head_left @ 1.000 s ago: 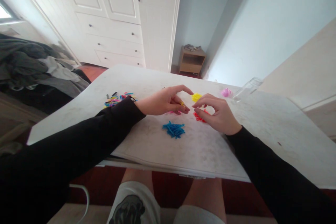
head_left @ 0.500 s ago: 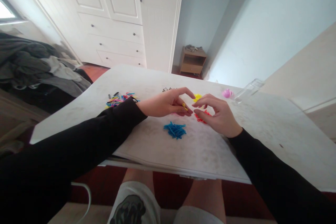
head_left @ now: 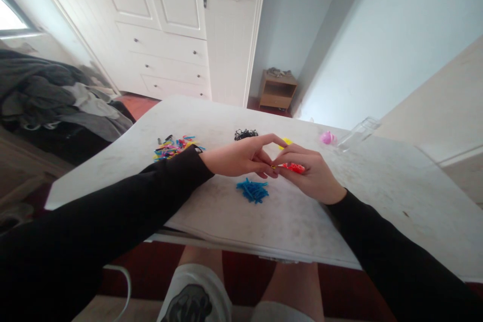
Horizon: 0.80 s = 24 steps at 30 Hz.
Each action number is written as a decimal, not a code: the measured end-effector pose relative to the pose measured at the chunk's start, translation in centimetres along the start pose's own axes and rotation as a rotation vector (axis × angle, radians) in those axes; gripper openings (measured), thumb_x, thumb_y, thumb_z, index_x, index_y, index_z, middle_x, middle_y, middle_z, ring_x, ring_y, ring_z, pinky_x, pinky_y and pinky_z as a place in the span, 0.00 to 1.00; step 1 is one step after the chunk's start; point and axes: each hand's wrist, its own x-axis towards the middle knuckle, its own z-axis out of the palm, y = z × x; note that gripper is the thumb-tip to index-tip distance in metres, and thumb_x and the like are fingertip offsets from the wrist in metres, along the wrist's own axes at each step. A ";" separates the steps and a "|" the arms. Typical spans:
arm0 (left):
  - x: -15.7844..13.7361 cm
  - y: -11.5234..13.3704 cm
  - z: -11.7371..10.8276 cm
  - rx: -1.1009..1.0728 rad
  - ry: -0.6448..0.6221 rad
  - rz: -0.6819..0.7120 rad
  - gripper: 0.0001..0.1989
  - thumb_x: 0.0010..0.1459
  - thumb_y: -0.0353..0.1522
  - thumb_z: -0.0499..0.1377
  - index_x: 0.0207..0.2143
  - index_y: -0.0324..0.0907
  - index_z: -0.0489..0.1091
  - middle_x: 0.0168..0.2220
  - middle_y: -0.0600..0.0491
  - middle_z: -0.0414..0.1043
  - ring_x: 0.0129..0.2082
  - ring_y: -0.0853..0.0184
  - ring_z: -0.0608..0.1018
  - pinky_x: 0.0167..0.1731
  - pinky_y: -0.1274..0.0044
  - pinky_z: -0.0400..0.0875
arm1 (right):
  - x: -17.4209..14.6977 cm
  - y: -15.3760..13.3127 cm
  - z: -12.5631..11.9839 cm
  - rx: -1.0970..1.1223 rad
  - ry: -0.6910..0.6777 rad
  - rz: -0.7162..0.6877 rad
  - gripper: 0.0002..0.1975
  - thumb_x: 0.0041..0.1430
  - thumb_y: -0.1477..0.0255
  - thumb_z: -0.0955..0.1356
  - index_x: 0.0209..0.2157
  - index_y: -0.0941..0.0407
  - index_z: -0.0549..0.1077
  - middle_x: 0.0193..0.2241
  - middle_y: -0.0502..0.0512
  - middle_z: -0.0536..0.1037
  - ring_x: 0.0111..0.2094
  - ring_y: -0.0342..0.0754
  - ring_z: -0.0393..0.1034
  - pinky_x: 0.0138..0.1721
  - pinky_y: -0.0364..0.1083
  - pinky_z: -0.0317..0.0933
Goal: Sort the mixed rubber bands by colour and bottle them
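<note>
My left hand (head_left: 251,157) and my right hand (head_left: 307,168) meet fingertip to fingertip above the table. Pinched between them is a tiny yellow rubber band (head_left: 273,166), mostly covered by the fingers. Behind my right hand's fingers shows a pile of red bands (head_left: 295,167). A heap of blue bands (head_left: 252,190) lies just in front of my left hand. Farther back are black bands (head_left: 246,134) and a yellow pile (head_left: 286,142), partly hidden by my hands. Beside my left wrist is a heap of mixed colours (head_left: 173,148).
A clear jar (head_left: 358,133) lies on its side at the table's right back, with a pink round object (head_left: 327,137) next to it. The white table (head_left: 302,226) reaches up to my legs. Dark clothes (head_left: 49,90) are piled on the left; a white wardrobe (head_left: 169,55) stands behind.
My right hand has closed in on my left, and its fingertips now touch the yellow rubber band. Both hands sit slightly lower in view, uncovering more black bands.
</note>
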 end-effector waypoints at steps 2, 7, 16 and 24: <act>0.0 0.1 0.0 0.007 0.000 -0.001 0.26 0.62 0.29 0.67 0.59 0.45 0.62 0.41 0.46 0.85 0.45 0.61 0.86 0.40 0.75 0.81 | -0.1 0.1 0.0 -0.005 0.018 0.033 0.06 0.67 0.69 0.71 0.35 0.53 0.81 0.33 0.54 0.83 0.35 0.48 0.77 0.39 0.48 0.71; -0.1 0.4 -0.1 0.023 0.028 0.002 0.18 0.62 0.33 0.68 0.49 0.43 0.64 0.41 0.45 0.85 0.44 0.61 0.87 0.40 0.75 0.82 | -0.3 0.5 0.0 0.016 0.108 0.091 0.05 0.65 0.71 0.72 0.35 0.52 0.82 0.33 0.53 0.84 0.34 0.48 0.78 0.39 0.48 0.70; 0.7 -0.5 -4.0 0.158 0.498 0.136 0.16 0.56 0.38 0.72 0.32 0.37 0.71 0.37 0.44 0.83 0.40 0.62 0.86 0.41 0.72 0.81 | -0.6 3.5 -1.4 -0.095 0.406 0.368 0.05 0.59 0.68 0.74 0.33 0.55 0.83 0.31 0.54 0.84 0.31 0.48 0.76 0.36 0.48 0.71; 1.3 -1.9 -7.6 0.754 0.723 0.157 0.03 0.53 0.31 0.69 0.30 0.39 0.82 0.33 0.49 0.80 0.30 0.69 0.76 0.33 0.76 0.73 | -0.6 5.1 -1.4 -0.061 0.475 0.476 0.10 0.55 0.66 0.74 0.33 0.57 0.84 0.32 0.57 0.85 0.30 0.49 0.76 0.35 0.48 0.70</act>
